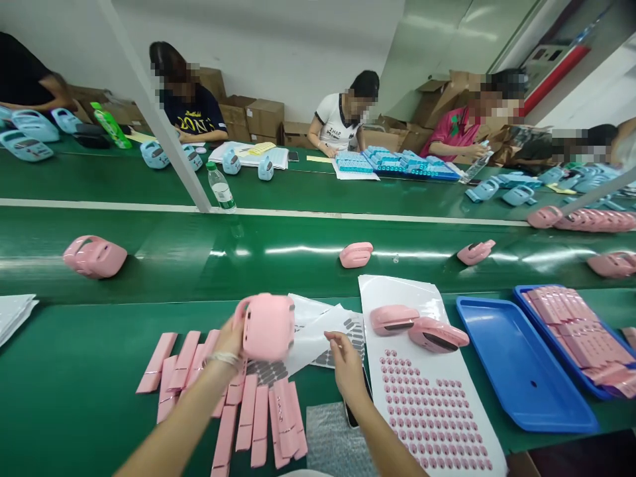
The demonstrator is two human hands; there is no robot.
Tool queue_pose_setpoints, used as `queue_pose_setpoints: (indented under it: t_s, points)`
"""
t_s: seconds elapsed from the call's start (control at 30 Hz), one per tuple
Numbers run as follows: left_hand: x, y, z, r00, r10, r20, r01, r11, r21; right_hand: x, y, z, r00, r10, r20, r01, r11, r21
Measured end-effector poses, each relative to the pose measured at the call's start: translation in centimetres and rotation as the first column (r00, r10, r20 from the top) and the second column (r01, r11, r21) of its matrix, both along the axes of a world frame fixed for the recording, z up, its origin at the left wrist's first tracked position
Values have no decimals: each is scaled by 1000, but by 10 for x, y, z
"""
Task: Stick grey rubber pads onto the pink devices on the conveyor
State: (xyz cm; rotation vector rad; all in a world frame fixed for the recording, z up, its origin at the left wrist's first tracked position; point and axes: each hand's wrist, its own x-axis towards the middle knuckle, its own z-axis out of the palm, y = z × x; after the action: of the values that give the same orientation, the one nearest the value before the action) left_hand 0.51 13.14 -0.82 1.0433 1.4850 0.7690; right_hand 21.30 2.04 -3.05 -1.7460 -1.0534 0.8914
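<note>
My left hand (229,341) is closed around the handle of a pink plastic housing (269,328), raised over the workbench with its smooth, rounded face in view. To the right of it, my right hand (348,364) hovers with its fingers loosely bent and apart; I see nothing in it. Beneath and between the hands are white sheets with grey stickers (325,334). Many slim pink plastic strips (259,424) lie below my left forearm. By my right hand is a white sheet of round pink stickers (432,411), with two pink housings (437,334) resting on its upper part.
A blue tray (527,364) stands at right, beside another tray (519,291) of pink strips. Pink housings (94,256) sit spaced along the green conveyor (278,248). Bubble wrap (335,440) lies near me, with a dark phone (352,416) partly hidden. Several co-workers sit across the line.
</note>
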Motion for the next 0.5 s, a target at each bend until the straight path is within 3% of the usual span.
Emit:
queue_pose_setpoints:
  t_s: [0.1,0.23,0.3,0.4,0.5]
  points:
    - [-8,84,2,975,-79,-206,100,991,94,60,16,-43,960,112,257,-112,994,-14]
    - [20,175,-1,843,-248,-477,364,916,167,112,35,-68,815,324,480,-303,945,-124]
    - [45,198,-11,768,-309,-561,473,864,172,121,42,-73,720,423,551,-388,903,-187]
    - [72,214,-27,703,-333,-628,554,811,190,124,48,-79,585,511,630,-469,847,-250]
    - [60,224,-29,711,-303,-635,573,773,273,128,52,-82,507,551,663,-509,812,-286]
